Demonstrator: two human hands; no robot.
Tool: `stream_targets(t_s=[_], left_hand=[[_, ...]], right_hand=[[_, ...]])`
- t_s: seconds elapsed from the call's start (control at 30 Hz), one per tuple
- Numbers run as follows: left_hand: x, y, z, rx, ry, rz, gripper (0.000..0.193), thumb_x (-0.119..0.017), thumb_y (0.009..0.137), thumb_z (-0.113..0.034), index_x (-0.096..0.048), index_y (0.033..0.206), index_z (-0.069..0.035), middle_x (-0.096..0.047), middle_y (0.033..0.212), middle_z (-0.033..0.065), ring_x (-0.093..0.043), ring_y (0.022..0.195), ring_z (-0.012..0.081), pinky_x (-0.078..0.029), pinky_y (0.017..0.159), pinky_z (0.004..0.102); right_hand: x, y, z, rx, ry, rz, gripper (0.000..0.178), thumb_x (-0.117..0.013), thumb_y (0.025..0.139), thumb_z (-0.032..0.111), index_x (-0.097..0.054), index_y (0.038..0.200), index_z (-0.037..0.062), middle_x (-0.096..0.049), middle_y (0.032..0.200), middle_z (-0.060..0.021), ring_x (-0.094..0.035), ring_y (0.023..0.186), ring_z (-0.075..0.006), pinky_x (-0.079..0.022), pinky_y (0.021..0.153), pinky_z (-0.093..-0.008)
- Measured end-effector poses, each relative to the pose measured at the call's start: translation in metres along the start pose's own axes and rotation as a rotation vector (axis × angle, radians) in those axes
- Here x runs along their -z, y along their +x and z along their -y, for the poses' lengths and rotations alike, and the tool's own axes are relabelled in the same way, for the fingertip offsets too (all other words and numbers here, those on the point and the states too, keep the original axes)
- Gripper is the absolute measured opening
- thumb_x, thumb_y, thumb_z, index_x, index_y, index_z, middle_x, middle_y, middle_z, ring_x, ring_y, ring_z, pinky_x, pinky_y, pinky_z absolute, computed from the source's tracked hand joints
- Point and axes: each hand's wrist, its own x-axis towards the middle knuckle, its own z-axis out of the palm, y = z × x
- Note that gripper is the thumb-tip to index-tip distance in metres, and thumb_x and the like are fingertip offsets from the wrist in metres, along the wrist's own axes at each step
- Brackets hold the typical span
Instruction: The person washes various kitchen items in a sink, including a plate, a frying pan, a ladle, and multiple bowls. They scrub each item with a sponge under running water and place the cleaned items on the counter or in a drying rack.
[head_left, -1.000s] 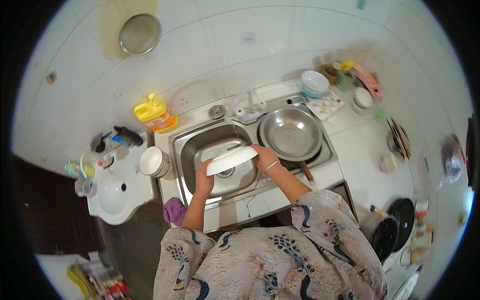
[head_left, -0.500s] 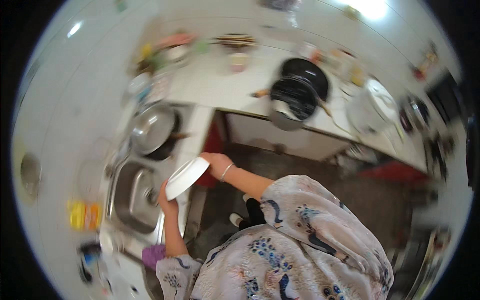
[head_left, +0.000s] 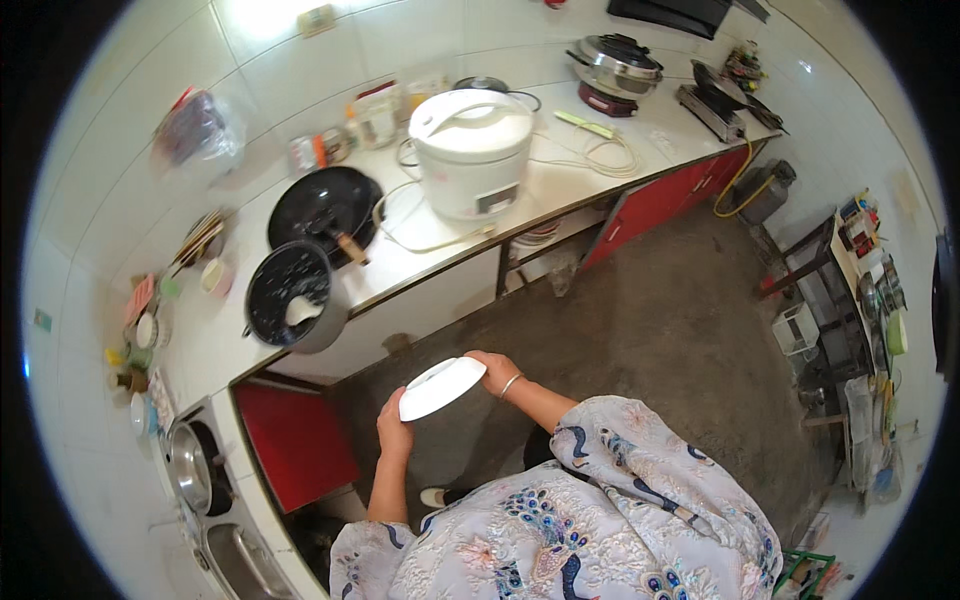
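Observation:
A white plate is held tilted on its side in front of me, above the floor beside the counter. My left hand grips its left end. On the opposite end my right hand, with a bracelet at the wrist, has closed round the rim. The inner face of the plate cannot be made out. Nearest on the counter are a deep dark pot with a pale scoop inside and a black wok behind it.
A white rice cooker with a loose cord stands on the long counter. To the lower left are the steel sink and a metal basin. A red cabinet door hangs open; crockery sits on a shelf under the counter.
The view has swung right, away from the sink and toward the long counter and rice cooker. Both hands have carried the plate along, still holding it at its two ends.

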Motion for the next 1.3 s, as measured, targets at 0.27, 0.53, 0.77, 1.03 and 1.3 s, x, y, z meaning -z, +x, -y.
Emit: stream_targets(t_s=[0.27, 0.53, 0.77, 1.03, 1.3], left_hand=[[-0.189, 0.101, -0.123, -0.156, -0.003, 0.22, 0.038, -0.052, 0.073, 0.004, -0.054, 0.11, -0.005, -0.058, 0.104, 0.0193, -0.054, 0.099, 0.0361, -0.045, 0.081, 0.0417], [-0.314, 0.167, -0.246, -0.215, -0.05, 0.494, 0.042, -0.053, 0.074, 0.004, -0.052, 0.114, -0.006, -0.057, 0.105, 0.0197, -0.053, 0.099, 0.0373, -0.045, 0.079, 0.0418], [-0.372, 0.211, -0.278, -0.189, -0.226, 0.542, 0.03, -0.054, 0.081, -0.005, -0.053, 0.11, -0.003, -0.059, 0.099, 0.0204, -0.057, 0.094, 0.0341, -0.046, 0.074, 0.0398], [-0.457, 0.241, -0.267, 0.241, -0.563, 0.746, 0.024, -0.051, 0.087, -0.019, -0.053, 0.091, 0.004, -0.06, 0.065, 0.0116, -0.059, 0.051, 0.0144, -0.047, 0.045, 0.0271], [-0.574, 0.265, -0.216, 1.096, -1.038, 0.628, 0.014, -0.054, 0.085, -0.018, -0.053, 0.087, -0.004, -0.054, 0.062, 0.0052, -0.05, 0.045, 0.013, -0.041, 0.039, 0.0251]], right_hand=[[0.165, -0.007, -0.181, -0.215, 0.073, -0.159, 0.033, -0.055, 0.074, -0.002, -0.058, 0.105, 0.009, -0.06, 0.099, -0.0181, -0.057, 0.093, -0.0336, -0.046, 0.077, -0.0371], [0.273, -0.048, -0.286, -0.3, 0.198, -0.492, 0.037, -0.05, 0.073, -0.01, -0.059, 0.105, 0.0052, -0.063, 0.099, -0.0148, -0.061, 0.091, -0.0262, -0.047, 0.077, -0.0318], [0.347, -0.029, -0.298, -0.395, 0.1, -0.552, 0.027, -0.051, 0.079, 0.002, -0.058, 0.105, 0.0046, -0.061, 0.095, -0.0192, -0.059, 0.088, -0.0337, -0.047, 0.075, -0.0357], [0.404, 0.009, -0.33, -0.747, -0.054, -0.407, 0.024, -0.051, 0.084, 0.025, -0.059, 0.083, 0.0028, -0.059, 0.077, -0.0212, -0.056, 0.074, -0.0375, -0.045, 0.065, -0.0403], [0.365, 0.042, -0.459, -0.638, 0.503, -0.411, 0.031, -0.053, 0.088, 0.027, -0.058, 0.106, 0.0037, -0.063, 0.09, -0.01, -0.058, 0.08, -0.0174, -0.046, 0.072, -0.0289]])
